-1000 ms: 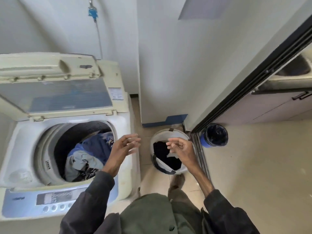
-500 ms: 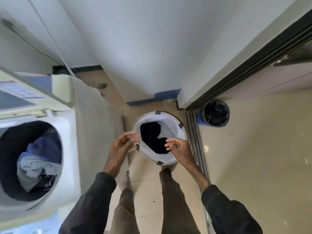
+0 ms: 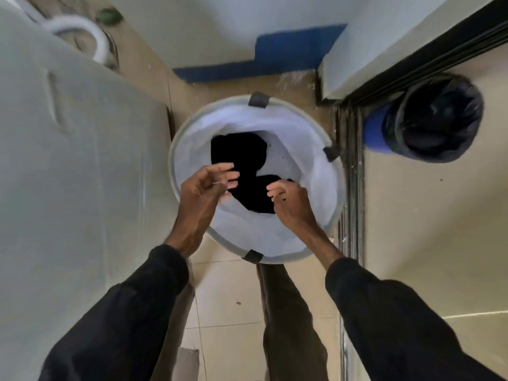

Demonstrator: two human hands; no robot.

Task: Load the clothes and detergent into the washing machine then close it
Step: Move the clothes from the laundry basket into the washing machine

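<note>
Soft, even light, faint shadows. The washing machine [image 3: 68,174] left of the left hand [image 3: 203,188] looks motion-smeared; fisheye bends edges.

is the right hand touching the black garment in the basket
Cannot tell: the head view looks straight down, so the right hand only overlaps the black garment.

Looking straight down. Round white basket [image 3: 320,171] on tile floor [image 3: 228,292], dark clothes [image 3: 242,149] at its bottom. Left hand [image 3: 202,189] and right hand [image 3: 292,202] hover over the basket opening, fingers loosely curled, nothing held. Right fingertips [image 3: 273,192] overlap the clothes; contact unclear. Washer side panel [image 3: 82,174] just left of the basket, white hose [image 3: 90,31] behind it. Blue bin [image 3: 434,125] with black liner sits right, past the door track [image 3: 351,174].
</note>
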